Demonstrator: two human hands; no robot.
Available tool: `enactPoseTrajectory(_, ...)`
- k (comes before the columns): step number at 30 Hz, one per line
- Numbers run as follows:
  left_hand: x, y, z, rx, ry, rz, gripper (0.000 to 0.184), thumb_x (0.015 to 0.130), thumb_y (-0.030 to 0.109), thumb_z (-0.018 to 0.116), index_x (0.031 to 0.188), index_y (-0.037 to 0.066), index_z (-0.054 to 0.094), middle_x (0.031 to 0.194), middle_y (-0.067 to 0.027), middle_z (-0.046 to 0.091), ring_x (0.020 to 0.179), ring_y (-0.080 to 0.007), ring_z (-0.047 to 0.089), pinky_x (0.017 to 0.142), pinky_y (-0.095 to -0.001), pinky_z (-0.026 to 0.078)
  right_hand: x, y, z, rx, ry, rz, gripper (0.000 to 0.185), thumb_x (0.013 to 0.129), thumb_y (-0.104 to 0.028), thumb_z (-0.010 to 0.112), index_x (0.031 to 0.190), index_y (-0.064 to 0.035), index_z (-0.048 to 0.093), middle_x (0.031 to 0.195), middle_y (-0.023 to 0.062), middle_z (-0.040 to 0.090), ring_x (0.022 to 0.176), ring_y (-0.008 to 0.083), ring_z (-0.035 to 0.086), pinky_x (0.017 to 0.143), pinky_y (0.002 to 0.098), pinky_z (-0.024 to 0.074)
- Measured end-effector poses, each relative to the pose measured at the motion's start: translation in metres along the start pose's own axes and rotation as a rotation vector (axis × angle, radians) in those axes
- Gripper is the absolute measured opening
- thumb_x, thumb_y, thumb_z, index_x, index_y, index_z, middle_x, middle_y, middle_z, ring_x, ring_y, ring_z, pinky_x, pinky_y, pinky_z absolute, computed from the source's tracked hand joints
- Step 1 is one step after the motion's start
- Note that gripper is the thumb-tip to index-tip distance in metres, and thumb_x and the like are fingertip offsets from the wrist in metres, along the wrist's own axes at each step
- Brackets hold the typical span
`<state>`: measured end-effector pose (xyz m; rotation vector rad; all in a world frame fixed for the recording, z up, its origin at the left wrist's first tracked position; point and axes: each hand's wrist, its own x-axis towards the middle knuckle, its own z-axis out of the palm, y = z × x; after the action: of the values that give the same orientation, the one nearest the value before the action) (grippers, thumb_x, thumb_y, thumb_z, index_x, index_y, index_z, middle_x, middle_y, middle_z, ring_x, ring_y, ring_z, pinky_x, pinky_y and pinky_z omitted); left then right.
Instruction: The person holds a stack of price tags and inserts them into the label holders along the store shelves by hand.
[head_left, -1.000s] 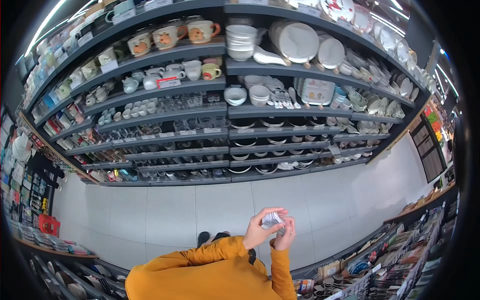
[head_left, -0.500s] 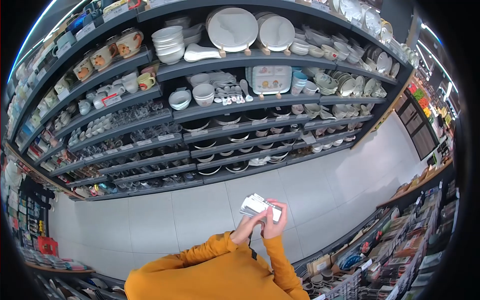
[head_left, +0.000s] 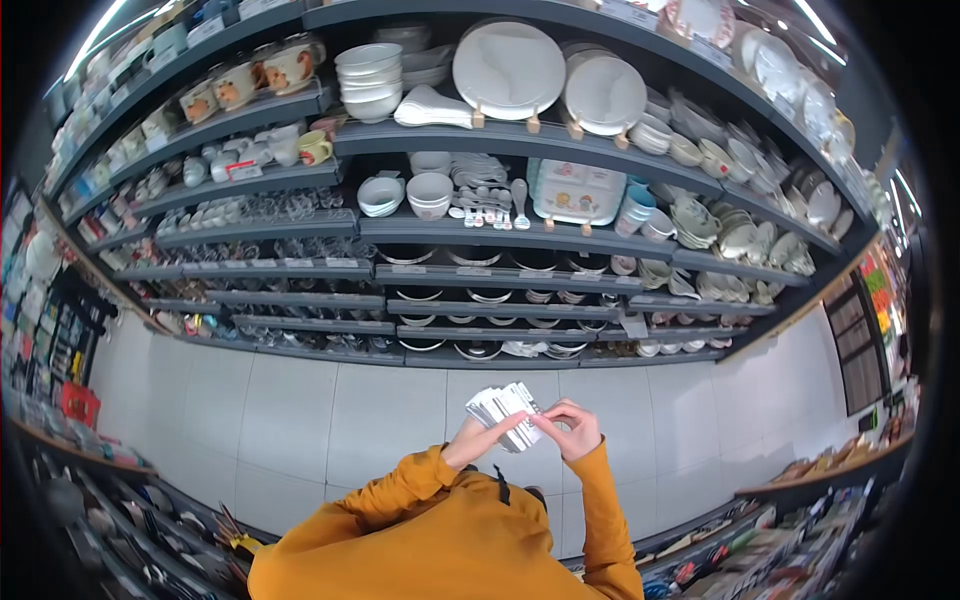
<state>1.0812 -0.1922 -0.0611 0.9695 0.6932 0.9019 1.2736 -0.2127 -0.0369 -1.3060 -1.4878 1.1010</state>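
Observation:
A fanned stack of white printed price labels (head_left: 508, 408) is held over the floor in front of my body. My left hand (head_left: 474, 440) grips the stack from its lower left, the thumb lying across the front. At the stack's right edge my right hand (head_left: 574, 430) has its thumb and fingertips pinched together on a label. The print is too small to read. Both arms are in orange sleeves.
Facing me is a long dark shelf unit with white plates (head_left: 508, 70), stacked bowls (head_left: 370, 82), mugs (head_left: 290, 62), a divided tray (head_left: 577, 190) and glassware. Racks of packaged utensils (head_left: 780, 550) stand behind on the right. Pale floor tiles (head_left: 390, 420) lie between.
The view has turned slightly right. My right hand has shifted from over the stack's front to its right edge, with the hands further apart. The labels are fanned wider and face me more.

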Motion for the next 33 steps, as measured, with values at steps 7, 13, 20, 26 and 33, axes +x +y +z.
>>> enactPoseTrajectory(7,-0.011,-0.007,0.016,-0.078,0.343,-0.050,0.025,0.091,0.023,0.059,0.109,0.006,0.055,0.090,0.0009,0.061,0.069,-0.0023,0.056,0.052,-0.0181,0.041,0.035,0.005,-0.003,-0.021,-0.204,-0.147,0.015,0.080,-0.010,0.072,0.086,0.0023,0.068,0.078,0.0061,0.063,0.063,0.0086,0.052,0.058,0.0218,0.0427)
enactPoseTrajectory(13,-0.013,0.011,0.036,-0.194,0.373,-0.091,0.030,0.093,0.025,0.055,0.111,0.002,0.053,0.081,-0.0059,0.062,0.051,-0.0138,0.059,0.042,-0.0228,0.045,0.064,-0.014,-0.023,-0.044,-0.347,0.034,0.012,0.080,-0.015,0.074,0.083,-0.0043,0.070,0.070,-0.0061,0.057,0.057,-0.0010,0.037,0.048,0.0171,0.0280)
enactPoseTrajectory(20,0.014,0.056,0.065,-0.216,0.428,0.208,0.034,0.096,0.028,0.050,0.108,-0.004,0.054,0.082,-0.0118,0.063,0.053,-0.0184,0.062,0.046,-0.0247,0.049,0.104,-0.088,-0.040,0.208,-0.423,-0.149,0.023,0.082,-0.006,0.069,0.104,-0.0003,0.062,0.086,0.0010,0.064,0.068,0.0014,0.050,0.058,0.0162,0.0389)
enactPoseTrajectory(26,0.021,0.073,0.073,-0.242,0.448,0.323,0.035,0.096,0.028,0.049,0.107,-0.005,0.055,0.081,-0.0131,0.064,0.052,-0.0185,0.061,0.045,-0.0244,0.048,0.106,-0.107,-0.045,0.175,-0.389,-0.205,0.022,0.086,-0.008,0.064,0.107,-0.0006,0.063,0.090,0.0041,0.065,0.067,0.0024,0.053,0.060,0.0173,0.0444)
enactPoseTrajectory(33,0.021,0.084,0.069,-0.214,0.432,0.399,0.034,0.096,0.027,0.049,0.108,-0.004,0.054,0.082,-0.0127,0.064,0.051,-0.0176,0.060,0.044,-0.0241,0.047,0.109,-0.124,-0.041,0.172,-0.392,-0.213,0.021,0.088,-0.008,0.062,0.108,-0.0006,0.063,0.084,0.0031,0.065,0.064,0.0027,0.054,0.057,0.0167,0.0435)
